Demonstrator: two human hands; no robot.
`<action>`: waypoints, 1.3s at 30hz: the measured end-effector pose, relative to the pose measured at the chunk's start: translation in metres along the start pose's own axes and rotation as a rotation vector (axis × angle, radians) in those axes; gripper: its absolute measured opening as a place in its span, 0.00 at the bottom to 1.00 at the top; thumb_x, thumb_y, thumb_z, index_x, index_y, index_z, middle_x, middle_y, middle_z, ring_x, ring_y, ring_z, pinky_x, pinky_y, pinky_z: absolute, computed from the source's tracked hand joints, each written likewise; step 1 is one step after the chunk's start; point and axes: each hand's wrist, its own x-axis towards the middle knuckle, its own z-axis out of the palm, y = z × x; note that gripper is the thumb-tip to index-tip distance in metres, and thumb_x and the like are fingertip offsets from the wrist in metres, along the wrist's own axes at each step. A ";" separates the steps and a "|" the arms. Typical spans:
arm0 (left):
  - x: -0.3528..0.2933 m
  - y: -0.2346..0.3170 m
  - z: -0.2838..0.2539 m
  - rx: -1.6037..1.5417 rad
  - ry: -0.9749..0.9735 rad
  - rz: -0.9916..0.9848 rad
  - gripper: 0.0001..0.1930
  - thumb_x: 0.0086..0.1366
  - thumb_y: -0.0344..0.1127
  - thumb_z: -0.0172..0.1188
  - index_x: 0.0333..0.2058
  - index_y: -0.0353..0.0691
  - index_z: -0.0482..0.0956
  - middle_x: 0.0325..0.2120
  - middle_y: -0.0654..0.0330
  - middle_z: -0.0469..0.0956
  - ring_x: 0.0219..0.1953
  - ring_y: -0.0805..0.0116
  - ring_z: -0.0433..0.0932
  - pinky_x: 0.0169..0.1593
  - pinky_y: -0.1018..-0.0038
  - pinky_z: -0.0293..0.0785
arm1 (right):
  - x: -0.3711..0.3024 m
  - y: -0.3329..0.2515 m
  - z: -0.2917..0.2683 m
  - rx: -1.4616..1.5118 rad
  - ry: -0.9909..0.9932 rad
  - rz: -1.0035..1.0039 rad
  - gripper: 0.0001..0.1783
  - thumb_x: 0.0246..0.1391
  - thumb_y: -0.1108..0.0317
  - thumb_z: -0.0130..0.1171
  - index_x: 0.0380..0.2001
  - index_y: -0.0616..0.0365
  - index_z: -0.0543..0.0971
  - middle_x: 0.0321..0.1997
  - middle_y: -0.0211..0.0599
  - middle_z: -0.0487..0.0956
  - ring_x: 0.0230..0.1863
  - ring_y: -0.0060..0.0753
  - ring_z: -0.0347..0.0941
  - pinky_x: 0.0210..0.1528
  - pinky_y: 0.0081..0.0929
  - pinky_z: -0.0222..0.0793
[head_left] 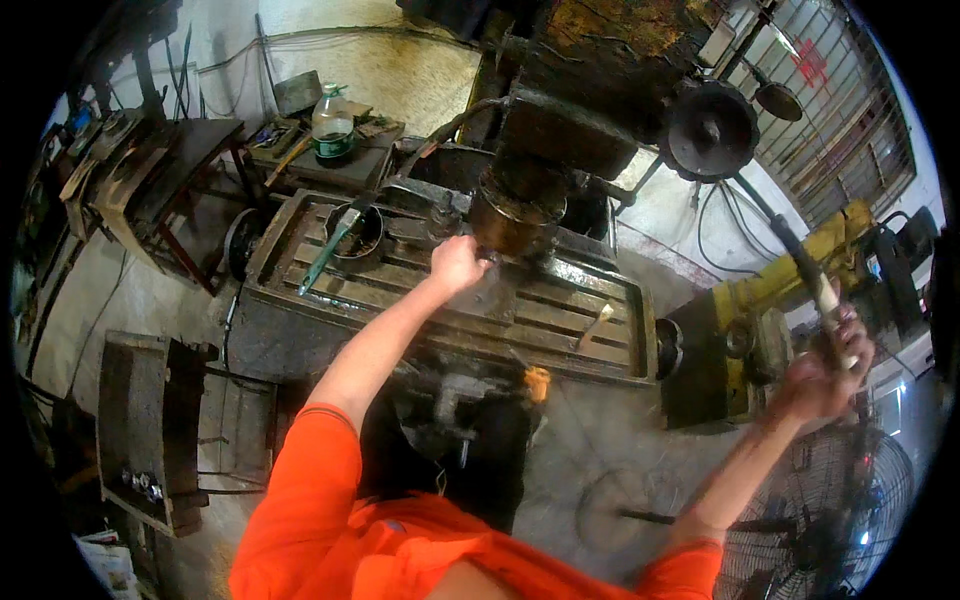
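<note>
My left hand (460,265) is closed beside the round metal spindle housing (517,218) of a drilling or milling machine, over its slotted table (400,285). What its fingers hold, if anything, is hidden. Out to the right, my right hand (828,365) is wrapped around the pale grip of a long lever (800,255), which slants up to the dark round hub (710,132). On the table's left part sits a round pan (362,240), with a green-handled brush (330,250) resting across it. A small tool with a pale end (597,322) lies on the table's right.
A bottle with green liquid (332,125) stands on a cluttered bench at the back left. Nearer on the left is an open metal box (145,430). A yellow-green machine (715,335) stands right of the table, and a caged fan (830,510) at the lower right.
</note>
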 end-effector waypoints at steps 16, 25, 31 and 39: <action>0.003 -0.010 0.013 -0.016 0.070 0.067 0.20 0.44 0.46 0.67 0.19 0.32 0.74 0.19 0.48 0.75 0.28 0.51 0.76 0.32 0.61 0.71 | -0.004 -0.004 0.013 -0.035 0.088 0.008 0.14 0.42 0.58 0.52 0.24 0.54 0.62 0.31 0.36 0.64 0.46 0.45 0.61 0.62 0.58 0.41; 0.004 -0.007 0.008 -0.023 0.018 0.046 0.21 0.44 0.46 0.67 0.18 0.31 0.72 0.18 0.48 0.73 0.27 0.49 0.74 0.32 0.60 0.70 | -0.014 0.002 0.011 0.019 0.127 -0.020 0.08 0.35 0.68 0.48 0.23 0.56 0.64 0.31 0.37 0.64 0.47 0.46 0.61 0.61 0.50 0.44; -0.001 -0.007 0.005 -0.006 0.022 0.019 0.22 0.43 0.47 0.68 0.20 0.31 0.73 0.20 0.47 0.74 0.29 0.48 0.74 0.32 0.59 0.70 | -0.015 0.009 0.003 -0.016 0.187 -0.001 0.14 0.38 0.61 0.54 0.23 0.56 0.64 0.30 0.35 0.64 0.45 0.43 0.61 0.60 0.47 0.47; 0.001 -0.002 0.003 -0.030 -0.005 0.019 0.21 0.42 0.48 0.68 0.21 0.33 0.74 0.20 0.48 0.75 0.28 0.49 0.75 0.33 0.59 0.71 | -0.013 -0.003 0.013 -0.012 0.135 0.004 0.07 0.38 0.69 0.47 0.24 0.54 0.62 0.31 0.36 0.63 0.46 0.45 0.60 0.59 0.53 0.46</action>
